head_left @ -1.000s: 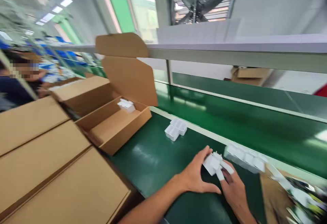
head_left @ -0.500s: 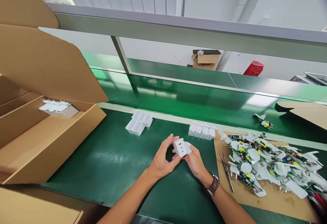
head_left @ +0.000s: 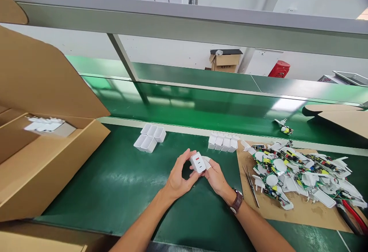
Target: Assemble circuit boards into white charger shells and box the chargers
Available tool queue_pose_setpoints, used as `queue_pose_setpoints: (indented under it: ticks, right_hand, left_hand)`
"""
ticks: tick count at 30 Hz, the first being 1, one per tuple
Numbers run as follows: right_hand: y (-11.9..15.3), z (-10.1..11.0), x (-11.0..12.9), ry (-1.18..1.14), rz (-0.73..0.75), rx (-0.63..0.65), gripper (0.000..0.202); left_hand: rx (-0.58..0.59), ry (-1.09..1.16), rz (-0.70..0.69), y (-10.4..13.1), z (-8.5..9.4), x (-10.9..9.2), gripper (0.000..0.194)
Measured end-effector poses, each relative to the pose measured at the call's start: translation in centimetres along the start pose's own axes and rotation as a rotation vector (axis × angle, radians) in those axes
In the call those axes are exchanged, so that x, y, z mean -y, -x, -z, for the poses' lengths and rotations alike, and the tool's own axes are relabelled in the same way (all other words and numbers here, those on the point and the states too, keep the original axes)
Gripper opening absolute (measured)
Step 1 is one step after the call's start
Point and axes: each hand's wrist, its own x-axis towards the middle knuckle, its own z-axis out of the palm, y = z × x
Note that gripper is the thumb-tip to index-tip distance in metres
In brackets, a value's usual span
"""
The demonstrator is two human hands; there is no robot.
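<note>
A white charger (head_left: pixel 197 162) with one red port and two dark slots on its face is held between my two hands, above the green work surface. My left hand (head_left: pixel 178 178) curls round its left side, thumb below and fingers above. On the other side my right hand (head_left: pixel 216 176) grips it, with white wrapping on its fingertips; some fingers are hidden behind the charger. Beyond the hands stand a cluster of open white housings (head_left: pixel 148 144) on the left and a row of white housings (head_left: pixel 222 143) on the right.
Right of my hands, circuit boards with white parts (head_left: pixel 287 175) lie heaped on a cardboard sheet (head_left: pixel 290 213), beside tweezers (head_left: pixel 251 187) and red-and-black pliers (head_left: pixel 352 215). An open cardboard box (head_left: pixel 63 167) stands left. Behind runs a green belt (head_left: pixel 201 114) with one loose board (head_left: pixel 284 127).
The charger has turned slightly in my hands, its port face showing more squarely. The view has swung right, bringing the pliers more fully into sight.
</note>
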Motion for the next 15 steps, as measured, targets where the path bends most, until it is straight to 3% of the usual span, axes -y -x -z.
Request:
queue_pose_setpoints:
  ticks: [7,11,15]
  right_hand:
    - [0.2,0.0,-0.7,0.459,0.39,-0.323,0.035]
    - [0.5,0.0,-0.8,0.685,0.468,-0.292,0.044]
    - [0.3,0.6,-0.9,0.726,0.474,-0.225,0.073]
  left_hand:
    - [0.025,-0.105,0.069,-0.1,-0.2,0.5,0.088]
    - [0.138,-0.071,0.217,0.1,-0.2,1.3,0.088]
    - [0.118,0.206,0.32,-0.3,0.3,1.6,0.076]
